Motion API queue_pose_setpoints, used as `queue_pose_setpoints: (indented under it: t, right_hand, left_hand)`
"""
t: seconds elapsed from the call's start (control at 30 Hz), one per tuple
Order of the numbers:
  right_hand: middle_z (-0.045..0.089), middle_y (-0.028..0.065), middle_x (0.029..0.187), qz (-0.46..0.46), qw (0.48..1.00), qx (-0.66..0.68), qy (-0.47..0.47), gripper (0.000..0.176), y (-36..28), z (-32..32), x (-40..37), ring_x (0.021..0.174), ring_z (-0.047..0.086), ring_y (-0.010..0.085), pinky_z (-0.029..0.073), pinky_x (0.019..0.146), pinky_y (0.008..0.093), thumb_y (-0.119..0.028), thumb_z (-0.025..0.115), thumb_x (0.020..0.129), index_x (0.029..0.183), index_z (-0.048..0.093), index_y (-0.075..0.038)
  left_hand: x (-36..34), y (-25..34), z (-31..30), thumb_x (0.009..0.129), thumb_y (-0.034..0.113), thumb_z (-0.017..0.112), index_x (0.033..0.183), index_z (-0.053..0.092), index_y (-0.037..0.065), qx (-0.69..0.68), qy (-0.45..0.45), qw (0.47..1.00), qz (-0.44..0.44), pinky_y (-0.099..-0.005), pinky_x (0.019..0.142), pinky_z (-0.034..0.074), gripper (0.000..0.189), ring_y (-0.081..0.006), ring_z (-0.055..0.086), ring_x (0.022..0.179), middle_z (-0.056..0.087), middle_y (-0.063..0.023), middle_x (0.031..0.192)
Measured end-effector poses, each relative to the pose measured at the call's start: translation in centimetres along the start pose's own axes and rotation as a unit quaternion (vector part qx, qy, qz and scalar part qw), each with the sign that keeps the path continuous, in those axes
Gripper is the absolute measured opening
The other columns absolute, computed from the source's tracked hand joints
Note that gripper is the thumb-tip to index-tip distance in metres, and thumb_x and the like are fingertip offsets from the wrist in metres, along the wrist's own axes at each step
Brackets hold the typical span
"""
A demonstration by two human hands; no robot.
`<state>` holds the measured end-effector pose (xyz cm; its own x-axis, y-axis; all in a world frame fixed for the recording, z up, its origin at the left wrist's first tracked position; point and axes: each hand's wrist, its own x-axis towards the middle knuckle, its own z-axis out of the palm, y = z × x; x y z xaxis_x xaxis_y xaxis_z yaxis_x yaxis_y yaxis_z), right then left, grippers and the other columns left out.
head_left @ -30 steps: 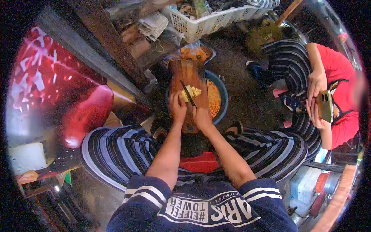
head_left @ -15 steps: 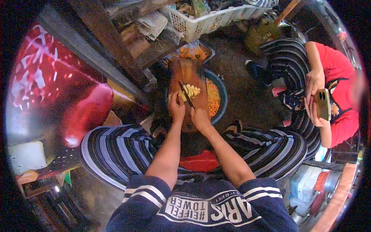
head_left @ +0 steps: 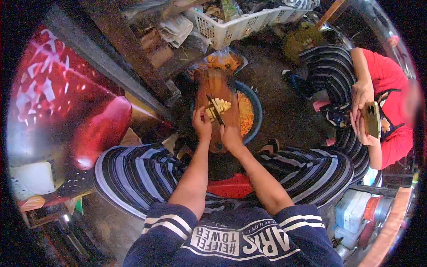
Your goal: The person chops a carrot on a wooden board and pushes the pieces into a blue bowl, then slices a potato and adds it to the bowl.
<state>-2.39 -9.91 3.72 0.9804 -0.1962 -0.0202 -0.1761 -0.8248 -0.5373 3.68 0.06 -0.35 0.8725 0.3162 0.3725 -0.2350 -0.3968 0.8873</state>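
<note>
A wooden chopping board (head_left: 229, 89) lies across a blue basin (head_left: 259, 116). On it sits a small heap of pale yellow cut pieces (head_left: 221, 105), their kind too small to make out. My right hand (head_left: 231, 138) is closed around the handle of a knife (head_left: 215, 109), whose dark blade slants across the pieces. At the heap's left edge is my left hand (head_left: 203, 125), its fingers curled and pinching at the nearest pieces. Orange diced bits (head_left: 246, 118) show in the basin, partly hidden under the board.
A bag of orange pieces (head_left: 222, 61) lies beyond the board, below a white plastic basket (head_left: 258, 26). To the right a person in a red shirt (head_left: 388, 66) holds a phone (head_left: 372, 119). A red stool (head_left: 230, 186) is between my knees.
The left fingers have shifted slightly up and left at the edge of the heap. The knife stays among the pieces with hardly any movement.
</note>
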Motion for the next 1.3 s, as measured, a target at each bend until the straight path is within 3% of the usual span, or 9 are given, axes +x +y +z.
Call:
queue_pose_setpoints:
  t: [0.17,0.3,0.57,0.63,0.73,0.8,0.9,1.17,1.3]
  right_hand:
    - [0.057,0.0261,0.065,0.017,0.997,-0.037,-0.060,0.037,-0.9,-0.9,-1.7,0.063,0.058,0.0409,0.048,0.062,0.0458,-0.026,0.046,0.083,0.072,0.062,0.005]
    - [0.058,0.0261,0.067,0.009,0.993,-0.056,-0.102,0.037,-1.1,0.7,-1.9,0.065,0.059,0.0404,0.048,0.062,0.0458,-0.026,0.045,0.084,0.071,0.062,0.004]
    - [0.057,0.0263,0.066,0.001,0.998,0.016,-0.067,0.039,-0.3,0.5,-0.1,0.064,0.058,0.0403,0.047,0.059,0.0460,-0.026,0.046,0.084,0.070,0.061,0.007]
    - [0.057,0.0268,0.065,0.060,0.994,0.052,-0.082,0.041,-0.9,-0.7,0.1,0.065,0.058,0.0407,0.047,0.060,0.0470,-0.029,0.047,0.083,0.070,0.060,0.008]
    - [0.057,0.0268,0.065,0.047,0.996,0.025,-0.076,0.043,-1.8,-3.2,-0.9,0.065,0.058,0.0408,0.047,0.061,0.0470,-0.031,0.046,0.084,0.069,0.061,0.007]
    - [0.057,0.0267,0.065,0.032,0.996,0.010,-0.077,0.044,-1.6,-3.3,-1.5,0.065,0.058,0.0407,0.047,0.061,0.0469,-0.031,0.046,0.084,0.069,0.061,0.007]
    - [0.058,0.0261,0.066,0.011,0.996,-0.009,-0.084,0.045,-1.7,-2.7,-2.0,0.065,0.058,0.0407,0.048,0.062,0.0467,-0.032,0.045,0.084,0.069,0.062,0.006]
    - [0.058,0.0251,0.067,-0.025,0.994,-0.073,-0.076,0.043,-0.4,0.2,-2.8,0.067,0.058,0.0427,0.048,0.065,0.0463,-0.031,0.044,0.084,0.069,0.062,0.005]
    - [0.058,0.0267,0.070,0.008,0.995,0.020,-0.102,0.042,0.0,-0.6,-1.3,0.068,0.057,0.0434,0.047,0.065,0.0457,-0.031,0.044,0.084,0.074,0.061,0.006]
  left_hand:
    - [-0.3,-1.3,0.3,0.074,-0.002,0.054,0.091,0.055,0.001,-0.015,0.017,1.000,0.016,-0.0296,0.064,0.044,0.018,-0.0202,0.056,0.073,0.055,-0.0093,0.083]
    - [-0.4,-0.3,0.0,0.075,-0.002,0.055,0.093,0.054,0.001,-0.053,0.010,0.998,-0.042,-0.0293,0.064,0.045,0.018,-0.0186,0.056,0.068,0.056,-0.0084,0.079]
    - [-0.3,-0.7,-0.8,0.075,0.000,0.057,0.094,0.053,0.001,-0.116,-0.031,0.990,-0.069,-0.0273,0.064,0.045,0.019,-0.0144,0.056,0.070,0.058,-0.0062,0.079]
    - [-0.3,-1.6,-1.3,0.072,-0.005,0.054,0.094,0.053,0.002,-0.122,-0.043,0.990,-0.053,-0.0273,0.064,0.045,0.022,-0.0159,0.055,0.068,0.056,-0.0074,0.080]
    - [0.0,-1.3,-1.8,0.069,-0.006,0.052,0.093,0.053,0.002,-0.050,-0.037,0.997,-0.040,-0.0271,0.060,0.045,0.025,-0.0169,0.054,0.068,0.053,-0.0086,0.081]
    - [-0.9,0.5,-2.5,0.065,-0.004,0.052,0.089,0.051,0.002,-0.020,-0.062,0.996,-0.056,-0.0325,0.066,0.044,0.025,-0.0235,0.052,0.077,0.049,-0.0112,0.085]
    - [-1.7,1.4,-3.0,0.062,-0.002,0.055,0.082,0.049,0.003,0.082,-0.076,0.992,0.054,-0.0422,0.080,0.034,0.022,-0.0348,0.042,0.091,0.045,-0.0149,0.090]
    - [-1.9,0.2,-3.0,0.062,-0.003,0.057,0.075,0.049,0.003,0.103,-0.078,0.989,0.071,-0.0417,0.076,0.035,0.016,-0.0336,0.044,0.087,0.046,-0.0143,0.088]
    - [-1.7,0.0,-3.0,0.065,-0.004,0.054,0.076,0.051,0.002,0.105,-0.099,0.988,0.056,-0.0413,0.075,0.035,0.013,-0.0330,0.044,0.084,0.047,-0.0140,0.086]
